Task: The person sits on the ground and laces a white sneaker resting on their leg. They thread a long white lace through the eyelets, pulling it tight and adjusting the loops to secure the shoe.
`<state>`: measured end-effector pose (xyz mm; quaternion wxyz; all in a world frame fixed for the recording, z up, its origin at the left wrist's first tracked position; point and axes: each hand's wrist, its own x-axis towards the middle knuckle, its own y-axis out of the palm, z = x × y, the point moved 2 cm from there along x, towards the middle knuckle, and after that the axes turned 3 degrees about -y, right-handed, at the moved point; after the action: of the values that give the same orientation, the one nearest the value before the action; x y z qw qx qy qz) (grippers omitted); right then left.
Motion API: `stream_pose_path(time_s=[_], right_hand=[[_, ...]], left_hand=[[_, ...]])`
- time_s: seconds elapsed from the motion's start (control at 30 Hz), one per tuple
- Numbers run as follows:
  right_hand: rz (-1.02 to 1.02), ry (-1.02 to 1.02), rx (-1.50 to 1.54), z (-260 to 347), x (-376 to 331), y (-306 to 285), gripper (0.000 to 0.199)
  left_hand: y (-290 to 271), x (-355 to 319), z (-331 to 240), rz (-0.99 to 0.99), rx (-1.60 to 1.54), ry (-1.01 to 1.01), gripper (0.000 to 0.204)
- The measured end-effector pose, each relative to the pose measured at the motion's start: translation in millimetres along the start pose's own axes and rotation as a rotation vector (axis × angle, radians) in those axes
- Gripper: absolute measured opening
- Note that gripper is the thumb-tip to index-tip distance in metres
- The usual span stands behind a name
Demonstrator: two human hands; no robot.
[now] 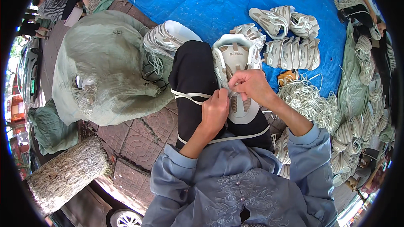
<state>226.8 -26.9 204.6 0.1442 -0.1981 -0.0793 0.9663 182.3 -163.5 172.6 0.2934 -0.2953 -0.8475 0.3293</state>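
The beige-and-white shoe upper [236, 62] lies on the lap between both hands — long axis running away from the body, toe nearest. The left hand [216, 107] and right hand [252, 86] meet at its throat, fingers pinched closed; exactly what they grip is hidden. White lace [187, 95] crosses the black trousers [191, 69]; a blue tarp [206, 4] spreads ahead.
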Motion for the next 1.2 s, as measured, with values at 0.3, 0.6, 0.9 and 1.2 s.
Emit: stream_pose_path(time_s=[0.3,0.6,0.9,1.2], right_hand=[[0.022,-0.047,0.120,-11.3,1.5,-7.3,0.006],[-0.090,-0.203,-0.001,-18.0,-0.6,-9.8,0.007],[0.009,-0.168,-0.036,-18.8,8.7,-3.6,0.006],[0.027,-0.260,-0.326,-7.8,14.7,2.8,0.008]], left_hand=[[0.2,10.3,-1.5,0.066,-0.100,0.028,0.020],[-20.3,71.0,2.0,0.657,0.313,0.486,0.035],[-29.4,66.1,6.4,0.717,0.351,0.588,0.025],[-24.3,31.4,16.4,0.264,0.400,0.579,0.020]])
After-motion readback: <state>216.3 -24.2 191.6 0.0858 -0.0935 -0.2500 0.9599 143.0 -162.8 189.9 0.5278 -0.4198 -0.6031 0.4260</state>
